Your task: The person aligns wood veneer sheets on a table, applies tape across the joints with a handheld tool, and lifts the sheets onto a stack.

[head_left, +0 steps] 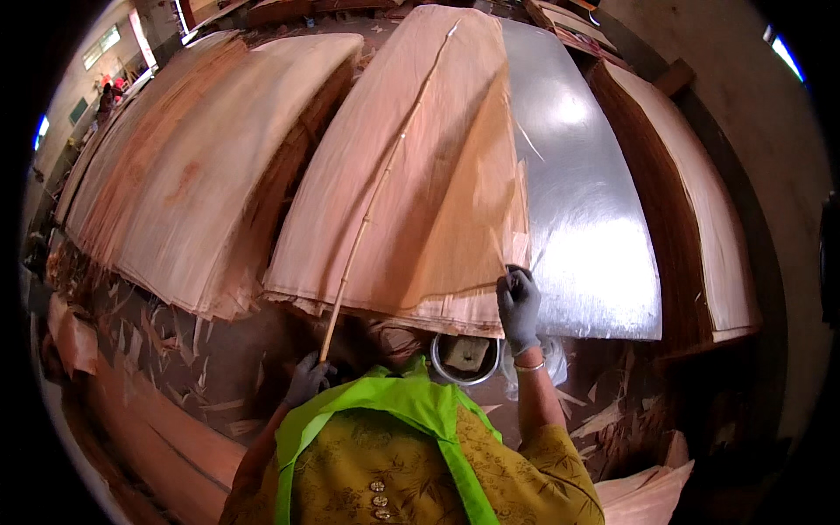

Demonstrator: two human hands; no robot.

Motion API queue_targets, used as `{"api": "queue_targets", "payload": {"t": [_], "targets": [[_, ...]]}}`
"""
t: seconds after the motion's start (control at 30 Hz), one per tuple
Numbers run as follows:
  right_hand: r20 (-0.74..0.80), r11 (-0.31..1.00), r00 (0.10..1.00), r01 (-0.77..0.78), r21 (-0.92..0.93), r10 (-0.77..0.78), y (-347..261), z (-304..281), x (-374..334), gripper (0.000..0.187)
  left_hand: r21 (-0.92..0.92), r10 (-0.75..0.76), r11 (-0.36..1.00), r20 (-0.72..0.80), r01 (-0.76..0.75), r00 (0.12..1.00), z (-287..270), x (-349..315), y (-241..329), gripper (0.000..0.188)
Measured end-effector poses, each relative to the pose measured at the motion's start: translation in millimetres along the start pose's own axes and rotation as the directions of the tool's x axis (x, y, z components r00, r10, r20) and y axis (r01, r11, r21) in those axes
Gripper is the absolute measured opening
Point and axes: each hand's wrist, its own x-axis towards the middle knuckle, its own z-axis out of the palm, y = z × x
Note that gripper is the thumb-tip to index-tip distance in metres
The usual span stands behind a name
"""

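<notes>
My left hand (pixel 308 381), in a grey glove, is closed round the lower end of a long, thin bamboo stick (pixel 366 219). The stick lies slantwise across a tall stack of pale pinkish wood veneer sheets (pixel 332 236), its tip near the far end. My right hand (pixel 520 311), also gloved, is closed at the stack's near right corner. It grips the edge of a veneer sheet (pixel 468 206), which shows as a darker orange-brown triangle; the exact grip is partly hidden by the fingers.
A shiny metal-topped surface (pixel 586 175) adjoins the stack on the right. More veneer stacks stand at left (pixel 201 166) and far right (pixel 700 192). Below the stack's near edge sits a round metal basin (pixel 466 378) beside clear plastic. Veneer scraps (pixel 184 385) litter the floor.
</notes>
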Motion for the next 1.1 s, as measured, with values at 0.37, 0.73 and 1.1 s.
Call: {"api": "queue_targets", "payload": {"t": [0.37,0.73,1.1], "targets": [[0.139,0.844,0.955,-0.295,0.448,0.261,-126.7,59.1,64.4,0.032,0.374,0.27,0.911,-0.225,-0.173,0.936,-66.7,20.9,-33.8,0.037],[0.629,0.957,0.743,0.289,0.011,-0.231,-145.0,433.2,82.9,0.031,0.456,0.495,0.769,0.018,-0.447,0.869,-1.7,112.4,5.0,0.038],[0.98,0.972,0.067,-0.157,-0.174,0.187,-133.4,441.2,30.7,0.024,0.005,0.01,1.0,0.669,-0.018,0.743,-10.6,111.3,-5.7,0.025]]}}
